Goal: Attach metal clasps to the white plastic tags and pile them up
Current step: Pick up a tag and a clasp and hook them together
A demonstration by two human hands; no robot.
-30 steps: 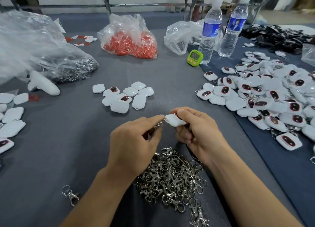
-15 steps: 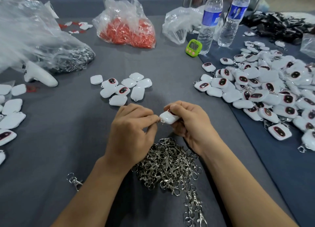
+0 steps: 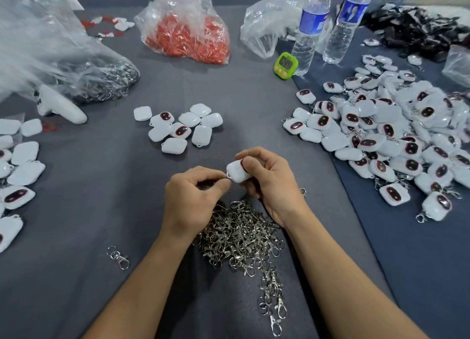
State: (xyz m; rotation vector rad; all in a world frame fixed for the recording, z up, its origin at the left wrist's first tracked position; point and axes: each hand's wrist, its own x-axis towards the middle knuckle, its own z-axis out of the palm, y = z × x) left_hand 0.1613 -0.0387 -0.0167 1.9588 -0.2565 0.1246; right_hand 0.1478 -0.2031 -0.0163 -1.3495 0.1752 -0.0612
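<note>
Nothing can be read. The blue label (image 3: 312,20) on the clear plastic water bottle (image 3: 304,50) is blurred. So are the digits on the small green timer (image 3: 285,64).

On a slate-grey tabletop (image 3: 76,275), a white tag (image 3: 237,172) with a red edge meets a silver clasp (image 3: 227,177) at centre. A silver heap of clasps (image 3: 241,237) glints at 6 o'clock. White tags (image 3: 181,131) at 10 o'clock and a pile (image 3: 352,117) at 3 o'clock show dark ovals rimmed in red; the pile lies on navy cloth (image 3: 419,275). At 11 o'clock, a clear bag (image 3: 188,38) of orange-red pieces; at 1 o'clock, a lime-green timer (image 3: 285,65) with pink buttons and clear bottles (image 3: 311,23) labelled blue.
</note>
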